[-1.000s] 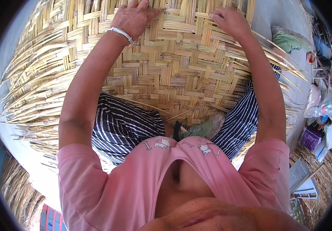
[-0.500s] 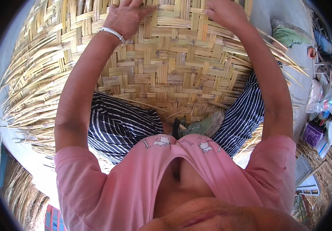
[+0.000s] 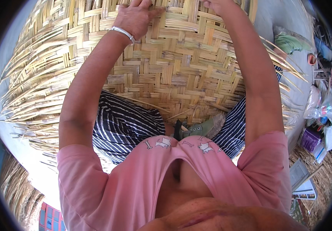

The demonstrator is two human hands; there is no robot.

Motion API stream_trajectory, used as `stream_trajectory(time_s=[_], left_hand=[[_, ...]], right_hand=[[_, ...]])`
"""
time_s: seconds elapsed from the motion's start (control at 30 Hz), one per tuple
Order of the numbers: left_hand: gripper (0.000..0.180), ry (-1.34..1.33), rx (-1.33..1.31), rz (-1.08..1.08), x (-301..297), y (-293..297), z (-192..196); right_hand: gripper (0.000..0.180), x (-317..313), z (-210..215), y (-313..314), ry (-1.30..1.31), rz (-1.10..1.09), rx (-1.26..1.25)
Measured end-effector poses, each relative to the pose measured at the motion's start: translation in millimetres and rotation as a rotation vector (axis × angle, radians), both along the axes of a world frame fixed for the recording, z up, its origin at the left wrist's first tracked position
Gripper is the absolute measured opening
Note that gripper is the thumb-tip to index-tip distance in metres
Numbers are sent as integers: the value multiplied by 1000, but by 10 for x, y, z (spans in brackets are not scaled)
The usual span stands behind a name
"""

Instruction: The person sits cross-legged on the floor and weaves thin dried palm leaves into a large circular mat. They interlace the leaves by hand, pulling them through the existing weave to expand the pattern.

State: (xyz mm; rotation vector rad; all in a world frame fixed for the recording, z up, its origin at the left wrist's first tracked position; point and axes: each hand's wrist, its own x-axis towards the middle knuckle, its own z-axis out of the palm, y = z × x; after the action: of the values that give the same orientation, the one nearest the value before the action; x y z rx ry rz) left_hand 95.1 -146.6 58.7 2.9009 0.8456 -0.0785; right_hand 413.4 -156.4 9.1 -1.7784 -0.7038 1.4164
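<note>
We have the near and middle of the woven bamboo mat [image 3: 181, 73] plaited tight across our lap, our left hand [image 3: 135, 17] and right hand [image 3: 218, 4] pinching strips at its far edge, loose strips [image 3: 27, 104] still unwoven left.

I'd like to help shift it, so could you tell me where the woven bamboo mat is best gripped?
Probably at the woven bamboo mat by its tight plaited body, coming from its far edge beside the left hand; the loose strip ends fan out splayed and unwoven.
</note>
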Motion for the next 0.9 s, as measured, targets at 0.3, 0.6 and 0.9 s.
stream_trajectory(time_s=[0.3, 0.6, 0.9], left_hand=[[51, 109, 40, -1, 60, -29, 76], [45, 85, 51, 13, 104, -44, 23], [65, 84, 244, -59, 52, -110, -69]], right_hand=[[11, -340, 587, -201, -390, -3, -28], [4, -251, 59, -57, -435, 10, 30], [16, -358, 17, -388, -776, 54, 136]])
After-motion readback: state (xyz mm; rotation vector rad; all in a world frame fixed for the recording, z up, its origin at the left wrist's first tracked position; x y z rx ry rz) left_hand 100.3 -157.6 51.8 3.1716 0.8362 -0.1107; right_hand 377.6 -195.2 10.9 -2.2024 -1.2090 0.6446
